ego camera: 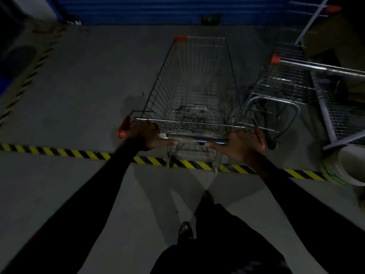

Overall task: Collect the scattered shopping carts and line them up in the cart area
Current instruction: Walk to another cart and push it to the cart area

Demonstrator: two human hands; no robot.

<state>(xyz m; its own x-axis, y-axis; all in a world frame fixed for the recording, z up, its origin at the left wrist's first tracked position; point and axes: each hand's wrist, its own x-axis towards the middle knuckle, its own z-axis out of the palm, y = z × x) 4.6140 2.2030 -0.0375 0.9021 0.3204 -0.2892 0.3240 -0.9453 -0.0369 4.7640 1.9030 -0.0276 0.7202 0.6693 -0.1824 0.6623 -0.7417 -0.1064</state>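
Straight ahead, the shopping cart (194, 84) runs lengthwise away from the person, its long axis pointing at the blue wall (158, 8) at the far end of the floor. Its narrow front end, capped at 1 corner with a red plastic bumper (180, 39), faces that wall; the wide handle end is nearest the body. The basket is thin grey wire mesh, tapering toward the front, with a flat wire flap across the back.

Both hands are wrapped round the handle bar (197, 139), a straight tube with a blue sleeve and red end grips. The left hand (147, 135) grips the bar near its left end, fingers curled over the top and thumb stretched inward along it. The right hand (240, 146) grips near the right end in the same way, thumb pointing toward the middle. Dark sleeves cover both arms.

The cart stands on a smooth grey concrete floor (79, 86), its rear wheels just at a strip of yellow-and-black striped tape (59, 152) that crosses the floor from left to right. A second striped strip (25, 82) runs along the left edge.

Just beside the cart on the right sits a second wire cart (286, 84), angled, with a shiny metal bar and a red end cap. Near the right edge, on the tape line, lies a pale round bucket-like thing (349, 167); the dim light hides its detail.
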